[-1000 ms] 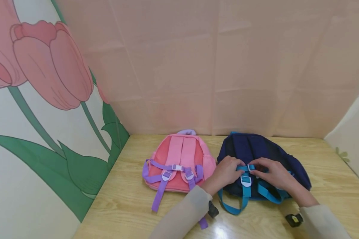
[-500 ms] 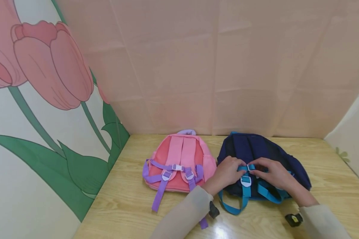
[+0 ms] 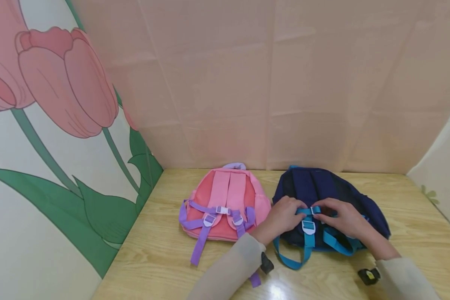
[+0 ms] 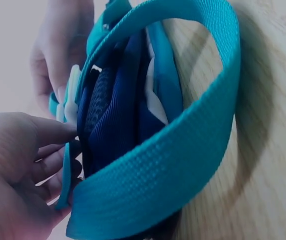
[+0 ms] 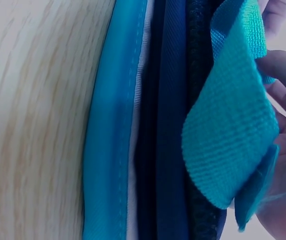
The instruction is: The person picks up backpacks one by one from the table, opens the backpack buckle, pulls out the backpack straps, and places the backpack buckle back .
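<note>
A navy backpack (image 3: 296,181) lies with its strap side up on the right of the table. Across its middle runs a teal chest strap (image 3: 303,211) with a small white buckle (image 3: 312,210). My left hand (image 3: 285,214) pinches the strap left of the buckle; in the left wrist view the strap passes between thumb and fingers. From the other side, my right hand (image 3: 341,214) pinches the strap's right part, fingertips right at the buckle. Below, a white adjuster (image 3: 308,227) sits on a teal shoulder strap (image 3: 309,246). In the right wrist view, a twisted teal webbing loop (image 5: 233,120) partly covers my fingers.
Just left lies a pink backpack (image 3: 219,187) with purple straps, its white chest buckle (image 3: 223,210) fastened. My left forearm crosses in front of its lower right corner. The wooden table (image 3: 146,258) ends at a pinkish cloth backdrop (image 3: 217,83); a tulip-printed panel (image 3: 67,79) borders it at left.
</note>
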`<state>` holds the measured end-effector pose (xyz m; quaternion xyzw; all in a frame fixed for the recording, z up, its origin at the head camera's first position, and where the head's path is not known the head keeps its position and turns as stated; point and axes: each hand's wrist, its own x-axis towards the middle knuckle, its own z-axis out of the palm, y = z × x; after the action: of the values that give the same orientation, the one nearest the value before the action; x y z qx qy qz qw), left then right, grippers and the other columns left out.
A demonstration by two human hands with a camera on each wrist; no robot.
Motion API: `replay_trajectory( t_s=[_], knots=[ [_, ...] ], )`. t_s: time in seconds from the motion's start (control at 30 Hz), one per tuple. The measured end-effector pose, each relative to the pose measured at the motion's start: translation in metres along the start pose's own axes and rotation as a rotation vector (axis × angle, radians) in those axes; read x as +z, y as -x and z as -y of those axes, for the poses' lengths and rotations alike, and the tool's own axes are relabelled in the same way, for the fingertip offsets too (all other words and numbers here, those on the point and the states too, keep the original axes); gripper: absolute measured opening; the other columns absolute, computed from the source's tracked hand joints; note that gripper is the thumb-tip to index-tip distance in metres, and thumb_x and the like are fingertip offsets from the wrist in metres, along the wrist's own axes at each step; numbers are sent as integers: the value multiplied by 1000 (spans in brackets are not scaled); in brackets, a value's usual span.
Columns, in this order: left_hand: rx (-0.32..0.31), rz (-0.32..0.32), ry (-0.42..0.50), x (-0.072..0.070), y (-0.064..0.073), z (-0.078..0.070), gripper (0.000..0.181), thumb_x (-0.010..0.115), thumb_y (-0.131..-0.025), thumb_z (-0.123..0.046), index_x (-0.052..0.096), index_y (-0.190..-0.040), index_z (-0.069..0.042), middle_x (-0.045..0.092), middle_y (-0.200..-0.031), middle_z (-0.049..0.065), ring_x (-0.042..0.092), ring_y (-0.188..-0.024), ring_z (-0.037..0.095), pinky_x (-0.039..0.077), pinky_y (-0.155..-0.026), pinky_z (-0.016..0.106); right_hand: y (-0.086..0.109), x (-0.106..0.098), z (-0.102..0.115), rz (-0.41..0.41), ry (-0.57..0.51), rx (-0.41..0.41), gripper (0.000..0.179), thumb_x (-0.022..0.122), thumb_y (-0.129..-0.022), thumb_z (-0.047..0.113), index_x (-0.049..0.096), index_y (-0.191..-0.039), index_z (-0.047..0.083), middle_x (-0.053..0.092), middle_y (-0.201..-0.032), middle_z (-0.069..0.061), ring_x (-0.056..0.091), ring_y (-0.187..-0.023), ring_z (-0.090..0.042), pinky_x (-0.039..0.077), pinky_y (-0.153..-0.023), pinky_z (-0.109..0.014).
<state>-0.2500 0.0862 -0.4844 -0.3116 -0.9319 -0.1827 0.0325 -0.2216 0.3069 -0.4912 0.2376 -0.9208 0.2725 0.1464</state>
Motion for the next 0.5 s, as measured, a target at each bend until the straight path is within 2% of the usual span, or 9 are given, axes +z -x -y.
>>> replay_trajectory(
  t_s=[0.17,0.5],
  knots=[
    [38,-10,-14,2,0,-3,25,66,-99,-37,73,-122,-29,70,-117,-15,57,-107,4,44,-92,14,-1,-1,3,-6,-11,-25,24,82,-86,18,74,-108,21,67,-94,13,58,-79,-8,52,-69,-30],
    [26,-14,-11,5,-1,-3,26,65,-99,-38,73,-122,-29,70,-117,-14,57,-108,5,44,-93,15,2,0,2,0,-31,-6,23,79,-89,18,73,-111,18,71,-99,8,58,-82,-1,54,-71,-30]
  ],
)
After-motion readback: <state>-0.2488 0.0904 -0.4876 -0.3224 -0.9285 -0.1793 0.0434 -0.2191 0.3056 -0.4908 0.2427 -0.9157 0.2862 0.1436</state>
